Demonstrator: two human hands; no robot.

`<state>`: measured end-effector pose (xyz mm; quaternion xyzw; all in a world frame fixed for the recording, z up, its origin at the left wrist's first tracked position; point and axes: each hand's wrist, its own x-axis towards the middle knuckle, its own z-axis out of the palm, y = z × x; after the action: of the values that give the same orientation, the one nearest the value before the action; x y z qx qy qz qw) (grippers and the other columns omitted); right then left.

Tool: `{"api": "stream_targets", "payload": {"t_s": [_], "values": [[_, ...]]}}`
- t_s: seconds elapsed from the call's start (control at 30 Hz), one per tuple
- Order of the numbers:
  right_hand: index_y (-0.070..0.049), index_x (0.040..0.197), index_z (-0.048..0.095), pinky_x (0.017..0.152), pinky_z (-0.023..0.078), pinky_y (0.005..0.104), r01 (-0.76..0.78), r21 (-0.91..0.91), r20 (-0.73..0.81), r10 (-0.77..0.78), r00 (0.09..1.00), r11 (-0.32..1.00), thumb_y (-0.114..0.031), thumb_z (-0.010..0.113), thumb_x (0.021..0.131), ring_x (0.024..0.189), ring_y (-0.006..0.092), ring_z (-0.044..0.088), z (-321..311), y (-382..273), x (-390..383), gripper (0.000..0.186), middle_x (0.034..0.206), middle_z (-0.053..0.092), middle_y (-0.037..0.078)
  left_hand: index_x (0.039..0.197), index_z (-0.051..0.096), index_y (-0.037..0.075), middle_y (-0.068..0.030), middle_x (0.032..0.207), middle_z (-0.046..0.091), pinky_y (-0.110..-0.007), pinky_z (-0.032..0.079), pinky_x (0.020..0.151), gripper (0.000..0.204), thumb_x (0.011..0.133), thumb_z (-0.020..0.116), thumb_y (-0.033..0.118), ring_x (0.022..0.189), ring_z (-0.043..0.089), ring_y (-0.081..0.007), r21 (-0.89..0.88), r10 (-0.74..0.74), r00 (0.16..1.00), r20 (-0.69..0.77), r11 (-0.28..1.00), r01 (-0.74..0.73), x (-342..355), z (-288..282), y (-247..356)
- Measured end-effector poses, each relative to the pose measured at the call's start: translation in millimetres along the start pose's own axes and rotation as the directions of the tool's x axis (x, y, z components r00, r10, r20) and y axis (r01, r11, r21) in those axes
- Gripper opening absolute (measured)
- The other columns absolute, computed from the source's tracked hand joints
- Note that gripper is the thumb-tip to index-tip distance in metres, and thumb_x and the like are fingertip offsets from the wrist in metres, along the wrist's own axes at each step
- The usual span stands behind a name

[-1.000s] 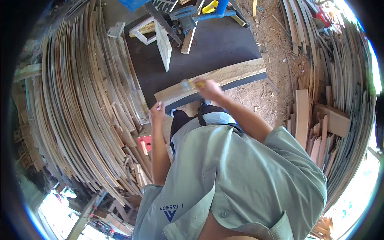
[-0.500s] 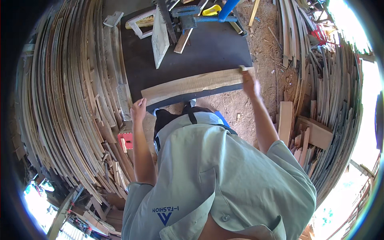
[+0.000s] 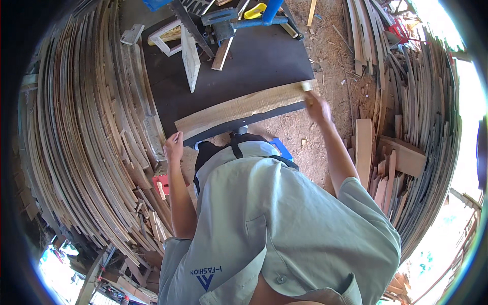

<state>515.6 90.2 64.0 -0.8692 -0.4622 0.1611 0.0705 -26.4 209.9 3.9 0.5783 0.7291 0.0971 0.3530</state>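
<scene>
A long, slightly bowed wooden board lies along the near edge of the dark tabletop. My left hand is closed at the board's left end, fingertips by its near corner; what it pinches, if anything, I cannot make out. At the board's right end, my right hand is closed on a small pale block-like thing, held at or just over the wood. The hand is slightly blurred, and the exact kind of the pale thing does not show.
On the far part of the table are a handsaw, a pale wooden frame, an upright board piece, a blue clamp and a yellow-handled tool. Stacked timber stands left and right. A red box sits low left.
The view has shifted slightly, so the table appears a little further left and up. The pale thing in my right hand now shows a brighter face. My left hand stays at the board's left end.
</scene>
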Motion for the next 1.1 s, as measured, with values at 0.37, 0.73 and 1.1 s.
{"api": "stream_targets", "payload": {"t_s": [0.37,0.73,1.1], "values": [[-0.014,0.109,0.065,0.064,0.054,0.0414,0.061,0.137,-0.294,-0.018,0.956,0.989,-0.028,0.052,0.099,0.075,0.0301,0.068,14,52,-15,0.021,0.086,0.07,0.013,0.111,0.071,0.004,-0.0151,0.109,0.072,-0.034,0.051,0.09,0.041,0.091,0.064,0.039,0.102,0.07,-0.0257,-0.029,0.013,0.999,0.03,0.999,-0.012,-5,-7,10],[-0.013,0.109,0.065,0.072,0.054,0.0432,0.012,0.356,-0.011,-0.009,1.0,0.935,-0.033,0.054,0.097,0.083,0.039,0.067,22,45,-15,0.026,0.092,0.068,0.022,0.107,0.074,0.011,-0.011,0.104,0.073,-0.038,0.051,0.091,0.043,0.087,0.064,0.048,0.099,0.07,-0.0285,0.045,-0.054,0.998,-0.035,0.997,0.055,0,7,-2],[-0.01,0.111,0.067,0.069,0.053,0.0332,-0.073,0.639,0.273,-0.138,0.952,0.766,-0.033,0.057,0.097,0.079,0.0182,0.07,11,-3,-6,0.028,0.088,0.073,0.008,0.13,0.059,0.011,-0.0113,0.114,0.064,-0.041,0.049,0.092,0.055,0.084,0.07,0.039,0.108,0.061,-0.0296,0.235,0.003,0.991,-0.134,0.971,0.029,-1,26,12]]}}
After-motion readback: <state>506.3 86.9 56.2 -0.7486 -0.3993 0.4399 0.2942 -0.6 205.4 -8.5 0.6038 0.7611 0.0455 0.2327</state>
